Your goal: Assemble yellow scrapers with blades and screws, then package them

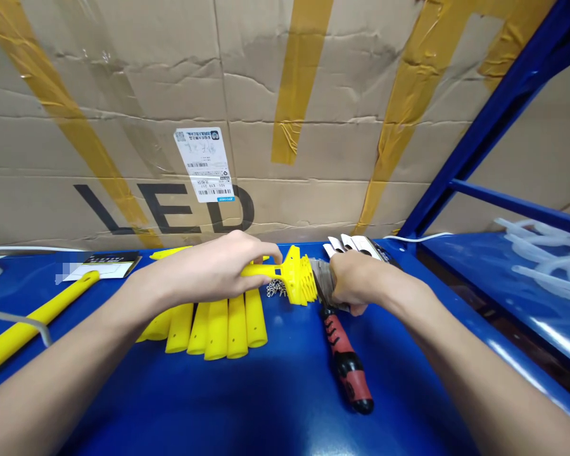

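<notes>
My left hand (237, 263) is closed, thumb and fingers pinching the narrow neck of a yellow plastic scraper head (292, 275). The head's wide end points right, beside a row of similar yellow toothed pieces (308, 280). My right hand (354, 278) is closed at a stack of thin grey plates (322, 275); its fingertips are mostly hidden, so what they grip cannot be made out. Just below it lies a screwdriver (346, 364) with a red and black handle. Small silver screws (276, 289) lie in a heap between the hands.
Several yellow tubes (217, 329) lie side by side under my left forearm. A longer yellow handle (38, 320) and a black-and-white card (107, 265) are at left. Packaging cards (361, 245) lie behind my right hand. A big cardboard box (256, 82) and blue frame (484, 120) bound the blue surface.
</notes>
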`<state>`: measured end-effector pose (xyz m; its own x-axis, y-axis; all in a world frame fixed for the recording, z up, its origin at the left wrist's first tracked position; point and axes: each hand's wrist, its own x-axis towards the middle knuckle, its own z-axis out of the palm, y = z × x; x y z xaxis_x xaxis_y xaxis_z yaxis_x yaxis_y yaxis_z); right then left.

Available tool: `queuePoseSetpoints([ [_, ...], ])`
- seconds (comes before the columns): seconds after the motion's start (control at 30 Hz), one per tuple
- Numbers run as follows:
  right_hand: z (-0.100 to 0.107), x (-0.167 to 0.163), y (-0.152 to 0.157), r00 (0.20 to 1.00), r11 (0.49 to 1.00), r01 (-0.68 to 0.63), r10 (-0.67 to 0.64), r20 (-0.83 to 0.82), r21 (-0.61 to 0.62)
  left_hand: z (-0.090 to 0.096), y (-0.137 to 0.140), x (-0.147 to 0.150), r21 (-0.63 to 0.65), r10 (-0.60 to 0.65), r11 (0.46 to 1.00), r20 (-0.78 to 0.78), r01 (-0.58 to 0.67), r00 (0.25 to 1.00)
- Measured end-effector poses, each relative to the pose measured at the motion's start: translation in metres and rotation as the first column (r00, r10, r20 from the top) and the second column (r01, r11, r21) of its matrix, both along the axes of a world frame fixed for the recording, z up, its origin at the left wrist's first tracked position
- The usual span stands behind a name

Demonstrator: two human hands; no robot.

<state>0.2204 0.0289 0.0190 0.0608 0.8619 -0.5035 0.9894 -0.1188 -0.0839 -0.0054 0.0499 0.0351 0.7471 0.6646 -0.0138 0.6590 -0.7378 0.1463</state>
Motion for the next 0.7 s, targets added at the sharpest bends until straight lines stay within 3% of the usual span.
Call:
queuePoseSetpoints([
  [0.47, -0.022, 0.034, -0.011, 0.977, 0.985, 0.001, 0.035, -0.208, 0.173, 0.001, -0.002, 0.001, 0.022, 0.016, 1.000, -0.039, -0.015, 0.999],
  [0.7, -0.028, 0.043, -0.019, 0.934, 0.952, 0.124, -0.016, -0.357, 0.281, 0.003, -0.004, -0.001, 0.006, 0.019, 1.000, -0.032, -0.019, 0.999],
])
